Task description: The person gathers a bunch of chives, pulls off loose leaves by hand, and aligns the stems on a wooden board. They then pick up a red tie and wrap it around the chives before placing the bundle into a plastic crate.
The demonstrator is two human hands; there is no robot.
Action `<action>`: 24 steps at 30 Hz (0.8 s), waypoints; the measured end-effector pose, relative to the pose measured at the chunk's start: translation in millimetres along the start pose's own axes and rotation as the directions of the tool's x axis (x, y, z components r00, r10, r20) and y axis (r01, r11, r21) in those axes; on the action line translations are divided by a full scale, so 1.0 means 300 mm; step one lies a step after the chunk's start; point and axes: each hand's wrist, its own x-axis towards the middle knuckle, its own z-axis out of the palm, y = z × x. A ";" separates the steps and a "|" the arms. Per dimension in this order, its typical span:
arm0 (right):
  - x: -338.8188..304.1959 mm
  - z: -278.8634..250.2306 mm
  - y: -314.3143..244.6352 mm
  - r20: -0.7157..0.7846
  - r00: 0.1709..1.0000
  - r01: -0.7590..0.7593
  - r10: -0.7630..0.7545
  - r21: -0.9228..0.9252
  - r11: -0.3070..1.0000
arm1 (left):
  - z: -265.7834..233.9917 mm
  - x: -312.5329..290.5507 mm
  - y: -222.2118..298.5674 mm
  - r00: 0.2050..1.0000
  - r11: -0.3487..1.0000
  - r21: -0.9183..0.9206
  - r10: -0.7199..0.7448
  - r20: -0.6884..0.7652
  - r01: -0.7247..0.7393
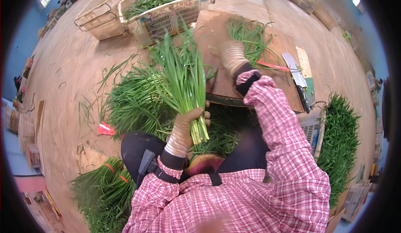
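- The bunch of chives (181, 74) stands upright in the left hand (188, 122), in front of the person's lap.
- The loose heap of chives (133, 103) lies on the floor to the left of that bunch.
- The wooden board (234, 82) sits ahead and to the right; the right hand (232, 55) rests on it.
- Loose stalks (248, 34) lie on the board just beyond the right hand.
- The cleaver (297, 79) lies along the board's right edge, perhaps partly over it.
- The basket (167, 7) stands behind the board, with chives in it.
- Tied bundles (104, 187) lie at the near left, and another pile (340, 137) at the right.
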 end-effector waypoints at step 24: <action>-0.711 -0.261 -0.236 -0.348 0.927 0.356 -0.143 0.690 0.630 | -0.163 0.071 -0.130 0.973 0.942 -0.285 -0.127 0.194 0.180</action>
